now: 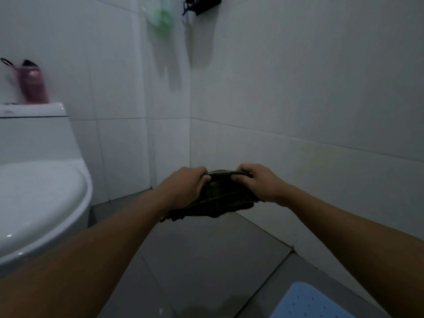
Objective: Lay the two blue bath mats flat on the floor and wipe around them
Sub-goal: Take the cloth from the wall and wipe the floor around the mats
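Both my hands hold a dark, bunched cloth point(220, 196) out in front of me, above the grey tiled floor point(206, 260) near the room's corner. My left hand point(185, 187) grips its left top edge and my right hand point(259, 182) grips its right top edge, thumbs facing me. The cloth sags between them and hangs a little below my left hand. One blue bath mat point(309, 301) with small holes lies flat on the floor at the bottom right, cut off by the frame. I see no second mat.
A white toilet point(39, 203) fills the left side, with a reddish bottle point(33, 84) on its tank. White tiled walls meet in a corner ahead. A green item point(161, 17) and a black rack point(202, 4) hang high on the walls.
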